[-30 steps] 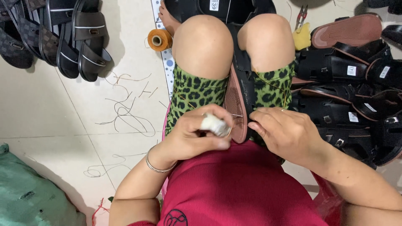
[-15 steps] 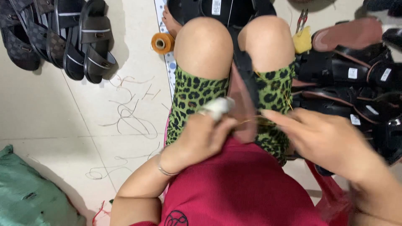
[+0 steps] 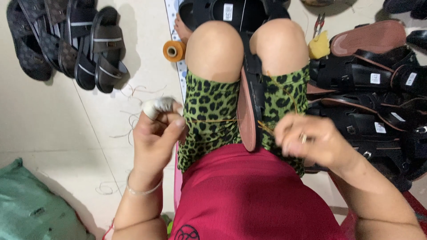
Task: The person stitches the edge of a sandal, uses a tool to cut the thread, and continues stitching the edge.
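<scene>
Brown-soled black sandal (image 3: pixel 250 95) sits clamped on edge between the person's knees, sole side facing the left thigh, straps toward the right. Only one view, the head cam.

Left hand (image 3: pixel 155 133): closed in a loose fist, thumb wrapped in white tape (image 3: pixel 156 106), fingers pinched on a tan thread (image 3: pixel 209 120) that runs taut from the fist across the leopard-print shorts (image 3: pixel 207 115) to the sandal's edge. Right hand (image 3: pixel 307 140): blurred, fingers curled; looks pinched on the thread's other end beside the sole, w/ a second strand looping up over the right thigh. Can't tell if a needle is in it.

What changed: a sec ago both hands were close together at the sole, low over the lap. Half a sec ago they'd begun to part. Now they're well apart, left hand out past the left thigh over the floor (image 3: pixel 53 120), thread drawn straight. So a stitch is being pulled tight, I'd judge.

Around: orange thread spool (image 3: pixel 174 50) on the floor by the left knee, loose thread offcuts (image 3: pixel 133 115) on the tiles, row of dark sandals (image 3: pixel 71 44) at top-left, pile of black sandals (image 3: pixel 369 102) along the right edge, pliers (image 3: pixel 318 24) and a yellow lump (image 3: pixel 318 48) near top-right, green cloth (image 3: pixel 31 209) bottom-left corner.
</scene>
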